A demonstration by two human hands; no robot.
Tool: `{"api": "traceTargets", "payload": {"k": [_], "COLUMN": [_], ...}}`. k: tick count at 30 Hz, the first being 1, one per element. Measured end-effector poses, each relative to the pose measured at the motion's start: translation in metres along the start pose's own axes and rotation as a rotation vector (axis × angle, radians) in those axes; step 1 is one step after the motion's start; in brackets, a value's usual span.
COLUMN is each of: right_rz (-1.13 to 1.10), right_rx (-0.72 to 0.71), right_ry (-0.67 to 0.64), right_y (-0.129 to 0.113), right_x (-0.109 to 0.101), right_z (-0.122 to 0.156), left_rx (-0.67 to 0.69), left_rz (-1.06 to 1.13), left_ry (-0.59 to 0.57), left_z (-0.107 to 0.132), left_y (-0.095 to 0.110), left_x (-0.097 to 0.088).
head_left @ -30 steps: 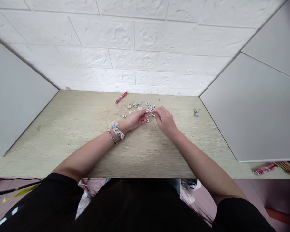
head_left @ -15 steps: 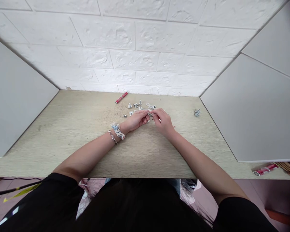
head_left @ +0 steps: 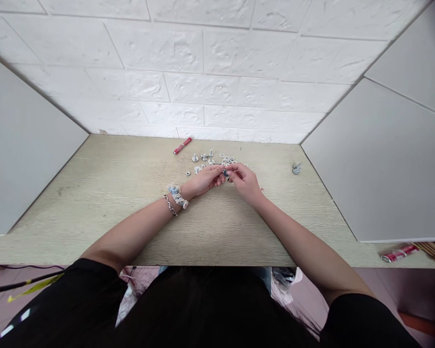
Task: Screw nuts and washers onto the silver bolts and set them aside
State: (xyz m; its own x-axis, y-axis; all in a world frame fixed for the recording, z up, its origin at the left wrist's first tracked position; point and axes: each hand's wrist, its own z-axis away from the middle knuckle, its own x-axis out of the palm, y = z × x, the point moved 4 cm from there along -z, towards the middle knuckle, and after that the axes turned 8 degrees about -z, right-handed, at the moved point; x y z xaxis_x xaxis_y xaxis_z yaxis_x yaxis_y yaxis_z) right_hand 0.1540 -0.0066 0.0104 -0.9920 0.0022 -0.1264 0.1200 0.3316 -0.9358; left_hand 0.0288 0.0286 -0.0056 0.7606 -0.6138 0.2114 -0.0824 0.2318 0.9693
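Both forearms reach forward and angle in to meet ahead of the chest; the left forearm (head_left: 137,229) slants rightward, the right forearm (head_left: 304,234) leftward; left hand (head_left: 205,181) thumb-side up, thumb and index pinching, other fingers curled under; right hand (head_left: 246,184) back-up, also pinching; from here the fingertips (head_left: 221,168) look very close, can't tell if touching.

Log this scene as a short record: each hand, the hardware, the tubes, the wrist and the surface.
Left hand: pinching a small metal part, type unclear
Right hand: pinching the same part
Near hands: bolts, nut, washer
Far right: more bolts
Red tubes: one near wall, one front right
Left wrist: chain, cloth band
Surface: wooden table
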Motion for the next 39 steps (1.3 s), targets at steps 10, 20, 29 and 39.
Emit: {"api": "traceTargets", "payload": {"k": [10, 20, 29, 39], "right_rz": [-0.181, 0.282, 0.824, 0.942], "right_rx": [0.107, -0.064, -0.1, -0.058], "right_ry": [0.066, 0.098, -0.164, -0.263], "right_y": [0.007, -0.006, -0.001, 0.004], "right_x": [-0.001, -0.003, -0.002, 0.001], "right_z": [-0.003, 0.005, 0.001, 0.0], "left_rx": [-0.046, -0.083, -0.13, -0.129], "left_rz": [-0.128, -0.208, 0.104, 0.086], "left_ry": [0.032, 0.083, 0.081, 0.089], "left_z": [0.002, 0.004, 0.003, 0.005], "left_y": [0.003, 0.005, 0.005, 0.008], "left_x": [0.003, 0.002, -0.005, -0.002]}}
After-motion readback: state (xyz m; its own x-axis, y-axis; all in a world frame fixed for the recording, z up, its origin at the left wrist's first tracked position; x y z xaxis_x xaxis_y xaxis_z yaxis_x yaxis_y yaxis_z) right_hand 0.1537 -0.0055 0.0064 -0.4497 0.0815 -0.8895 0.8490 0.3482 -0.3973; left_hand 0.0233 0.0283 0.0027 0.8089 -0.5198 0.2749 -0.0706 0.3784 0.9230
